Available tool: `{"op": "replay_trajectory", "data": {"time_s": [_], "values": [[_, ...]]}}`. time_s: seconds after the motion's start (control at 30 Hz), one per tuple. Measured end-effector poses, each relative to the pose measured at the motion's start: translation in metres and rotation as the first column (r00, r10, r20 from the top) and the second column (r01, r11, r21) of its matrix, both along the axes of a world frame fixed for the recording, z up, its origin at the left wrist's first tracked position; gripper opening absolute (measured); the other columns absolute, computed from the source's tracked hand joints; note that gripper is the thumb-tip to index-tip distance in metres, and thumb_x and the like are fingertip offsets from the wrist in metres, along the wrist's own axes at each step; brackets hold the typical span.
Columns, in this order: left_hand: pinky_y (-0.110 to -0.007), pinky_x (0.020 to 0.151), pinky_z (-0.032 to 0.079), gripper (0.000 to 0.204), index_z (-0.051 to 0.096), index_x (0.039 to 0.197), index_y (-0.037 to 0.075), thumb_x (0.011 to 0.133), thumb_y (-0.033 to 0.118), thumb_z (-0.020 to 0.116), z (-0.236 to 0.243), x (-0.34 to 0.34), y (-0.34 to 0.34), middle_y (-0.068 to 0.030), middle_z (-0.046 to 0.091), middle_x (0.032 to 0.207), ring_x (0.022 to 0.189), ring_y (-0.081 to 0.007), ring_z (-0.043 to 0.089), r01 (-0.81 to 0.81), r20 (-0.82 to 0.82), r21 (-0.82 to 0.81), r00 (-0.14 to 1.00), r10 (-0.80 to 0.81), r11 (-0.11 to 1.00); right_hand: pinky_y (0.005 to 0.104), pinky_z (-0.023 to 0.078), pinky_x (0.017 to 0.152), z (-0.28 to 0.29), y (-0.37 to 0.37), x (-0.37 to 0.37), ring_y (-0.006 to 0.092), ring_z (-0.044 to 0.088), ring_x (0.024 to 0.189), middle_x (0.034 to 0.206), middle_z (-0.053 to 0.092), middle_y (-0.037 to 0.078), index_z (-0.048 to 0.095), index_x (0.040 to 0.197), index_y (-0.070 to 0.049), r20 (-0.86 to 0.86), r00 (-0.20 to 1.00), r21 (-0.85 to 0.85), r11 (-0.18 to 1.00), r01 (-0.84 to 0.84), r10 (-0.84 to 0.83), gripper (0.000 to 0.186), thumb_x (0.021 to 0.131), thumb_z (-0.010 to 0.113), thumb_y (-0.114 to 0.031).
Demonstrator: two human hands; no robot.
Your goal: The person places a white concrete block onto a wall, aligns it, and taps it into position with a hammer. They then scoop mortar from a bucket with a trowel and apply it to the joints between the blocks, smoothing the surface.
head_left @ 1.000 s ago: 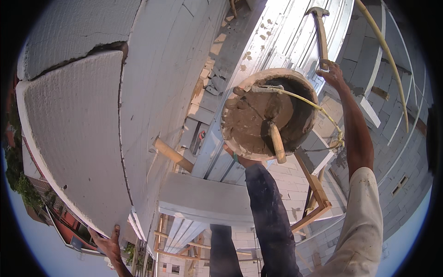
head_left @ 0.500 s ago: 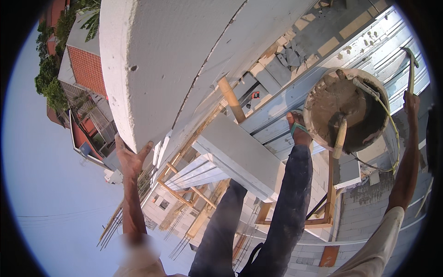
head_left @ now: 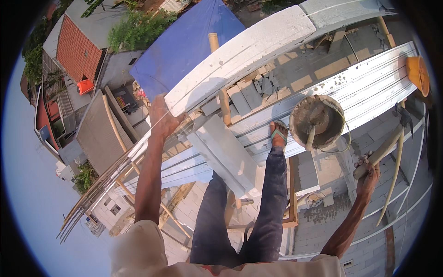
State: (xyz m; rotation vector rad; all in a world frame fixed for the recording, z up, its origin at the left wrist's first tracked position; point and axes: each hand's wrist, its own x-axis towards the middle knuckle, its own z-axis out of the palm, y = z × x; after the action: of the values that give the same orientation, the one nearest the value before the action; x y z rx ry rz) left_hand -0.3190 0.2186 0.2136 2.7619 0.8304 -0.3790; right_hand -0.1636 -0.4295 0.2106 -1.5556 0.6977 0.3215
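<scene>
At the near left end of a row of pale lightweight concrete blocks, my left hand [head_left: 164,119] grips the end block [head_left: 244,48], with fingers and thumb on either side of its end. Over on the right, my right hand [head_left: 368,174] is closed around the wooden handle of a hammer [head_left: 383,151]. Its dark head [head_left: 404,116] points up and away from me, apart from the blocks. Part of the left hand is blurred.
A bucket of grey mortar [head_left: 297,127] with a wooden-handled tool stands on ribbed metal sheeting [head_left: 364,90], beside my sandalled foot [head_left: 278,134]. A loose block [head_left: 226,154] lies between my legs. An orange container [head_left: 417,76] is far right. Bamboo poles [head_left: 115,121] and a drop are at left.
My view has shifted, showing the block row's top and a blue tarp beyond. The hammer has come nearer, and its handle looks larger. My left hand stays at the block's end.
</scene>
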Motion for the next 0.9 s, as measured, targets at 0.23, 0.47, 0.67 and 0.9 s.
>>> {"op": "replay_trajectory", "data": {"time_s": [0.23, 0.47, 0.67, 0.9], "values": [[-0.047, 0.097, 0.045, 0.063, 0.064, 0.124, 0.004, 0.066, 0.018, 0.086, -0.015, -0.007, 0.005, -0.0156, 0.066, 0.116, 0.109, -0.0358, 0.063, -0.007, 0.091, 0.011, 0.996, 0.006, 1.000, 0.0240, 0.045, 0.050, 0.132, 0.080, -0.023, 0.0096, 0.054, 0.060, 0.079, 0.059, 0.003, 0.058, 0.131, -0.004, 0.159, 0.956, -0.135, 0.964, -0.228, 0.248, 0.042, 0.112, 0.056, -0.041], [-0.044, 0.091, 0.044, 0.048, 0.065, 0.116, 0.004, 0.069, 0.007, 0.078, -0.015, -0.015, -0.011, -0.0121, 0.066, 0.108, 0.107, -0.0297, 0.063, -0.081, 0.198, 0.006, 0.977, 0.079, 0.997, 0.0275, 0.047, 0.063, 0.261, 0.321, 0.039, 0.0099, 0.055, 0.074, 0.092, 0.060, 0.007, 0.050, 0.141, 0.004, 0.523, 0.565, -0.446, 0.770, -0.457, 0.638, 0.044, 0.113, 0.053, -0.030], [-0.043, 0.097, 0.043, 0.051, 0.068, 0.119, 0.007, 0.072, 0.019, 0.085, -0.027, -0.005, -0.016, -0.0083, 0.068, 0.111, 0.113, -0.0267, 0.063, -0.144, 0.198, 0.051, 0.971, 0.131, 0.988, 0.0242, 0.038, 0.047, 0.216, 0.553, 0.063, 0.0040, 0.045, 0.056, 0.076, 0.053, -0.005, 0.048, 0.161, -0.015, 0.061, -0.011, -0.661, 0.032, -0.750, 0.998, 0.057, 0.109, 0.063, -0.034], [-0.048, 0.103, 0.038, 0.034, 0.068, 0.133, 0.013, 0.101, 0.023, 0.065, -0.045, 0.013, -0.020, -0.0039, 0.070, 0.120, 0.121, -0.0243, 0.060, -0.178, 0.153, 0.053, 0.974, 0.168, 0.983, 0.0267, 0.038, 0.041, 0.085, 0.665, 0.020, 0.0053, 0.043, 0.047, 0.068, 0.052, -0.003, 0.051, 0.159, -0.017, -0.562, -0.358, -0.454, -0.640, -0.620, 0.746, 0.054, 0.107, 0.061, -0.028]]}}
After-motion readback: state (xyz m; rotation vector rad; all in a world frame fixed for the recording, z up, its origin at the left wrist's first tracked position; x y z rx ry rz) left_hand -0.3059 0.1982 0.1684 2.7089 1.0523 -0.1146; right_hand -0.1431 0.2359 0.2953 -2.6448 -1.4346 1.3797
